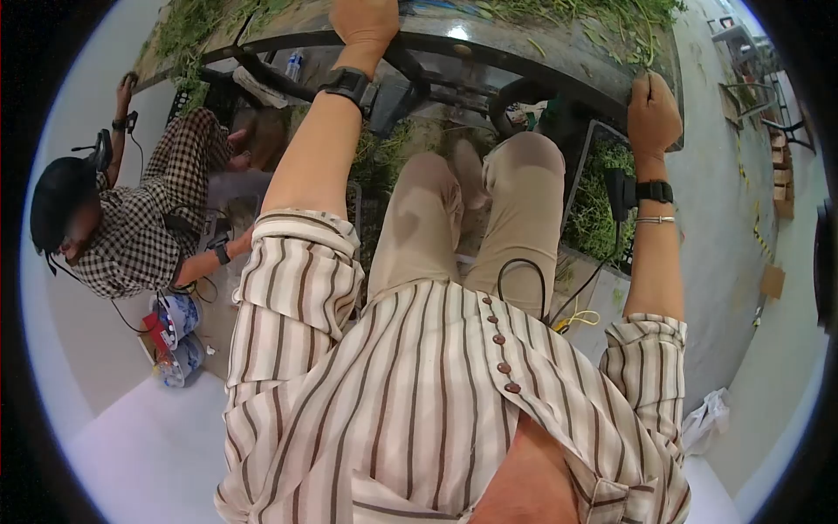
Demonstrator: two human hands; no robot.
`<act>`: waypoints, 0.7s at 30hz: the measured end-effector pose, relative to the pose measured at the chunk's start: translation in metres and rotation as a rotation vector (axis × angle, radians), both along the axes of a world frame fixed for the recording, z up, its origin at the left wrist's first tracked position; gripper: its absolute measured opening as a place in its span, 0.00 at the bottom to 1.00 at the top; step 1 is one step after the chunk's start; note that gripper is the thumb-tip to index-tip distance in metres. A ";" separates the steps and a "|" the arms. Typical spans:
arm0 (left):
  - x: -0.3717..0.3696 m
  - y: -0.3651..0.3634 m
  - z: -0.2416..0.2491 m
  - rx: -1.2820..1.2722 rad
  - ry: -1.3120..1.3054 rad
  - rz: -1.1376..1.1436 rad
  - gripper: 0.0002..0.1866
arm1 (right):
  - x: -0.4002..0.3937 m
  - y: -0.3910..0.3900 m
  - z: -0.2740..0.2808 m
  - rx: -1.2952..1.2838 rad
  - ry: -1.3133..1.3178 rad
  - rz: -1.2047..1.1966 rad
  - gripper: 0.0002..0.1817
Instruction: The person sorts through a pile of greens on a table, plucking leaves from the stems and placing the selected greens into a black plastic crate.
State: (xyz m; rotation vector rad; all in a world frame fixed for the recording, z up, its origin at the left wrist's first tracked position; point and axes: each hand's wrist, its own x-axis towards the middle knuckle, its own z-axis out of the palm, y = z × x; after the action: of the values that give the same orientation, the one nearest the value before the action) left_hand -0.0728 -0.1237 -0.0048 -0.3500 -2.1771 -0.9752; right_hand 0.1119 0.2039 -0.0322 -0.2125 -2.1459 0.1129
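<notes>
My left hand (365, 28) is over the near edge of the table (463, 39), at the top of the view. Its fingers run out past the top of the frame, so their pose is hidden. My right hand (655, 115) is closed in a fist at the table's right corner. Whether anything is inside that fist does not show. Green leafy stems (624, 31) lie scattered on the tabletop, with a thicker heap of greens (205, 39) toward the left.
Below the right corner stands a black crate (572, 179) filled with greens. A co-worker (140, 218) in a checked shirt sits at left, one hand at the table edge. A water bottle (294, 65) is under the table. A white plastic bag (707, 421) lies on the floor at right.
</notes>
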 end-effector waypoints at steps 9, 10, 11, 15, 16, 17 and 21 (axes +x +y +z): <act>-0.004 -0.003 0.001 -0.024 0.005 0.014 0.24 | -0.002 0.002 0.002 -0.003 0.002 0.025 0.14; -0.003 -0.004 0.000 -0.050 0.022 0.032 0.24 | -0.002 0.000 0.001 0.003 0.029 0.035 0.14; -0.004 -0.004 0.000 -0.047 0.021 0.024 0.24 | -0.002 -0.001 0.002 0.006 0.028 0.027 0.14; -0.005 -0.005 0.001 -0.021 -0.002 -0.021 0.24 | -0.002 -0.001 0.002 -0.020 0.050 0.048 0.13; -0.003 -0.005 0.002 -0.012 -0.006 -0.022 0.24 | 0.000 -0.001 0.001 -0.025 0.045 0.059 0.13; -0.002 -0.004 0.002 -0.002 -0.008 -0.021 0.24 | 0.000 0.000 0.001 -0.027 0.042 0.052 0.13; -0.001 -0.003 0.001 0.008 -0.012 -0.013 0.24 | -0.002 0.004 0.000 0.000 0.039 0.021 0.13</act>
State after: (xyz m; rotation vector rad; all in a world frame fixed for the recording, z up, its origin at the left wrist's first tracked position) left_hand -0.0735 -0.1264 -0.0039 -0.3565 -2.1837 -0.9948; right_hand 0.1101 0.2074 -0.0323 -0.1863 -2.1099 0.1277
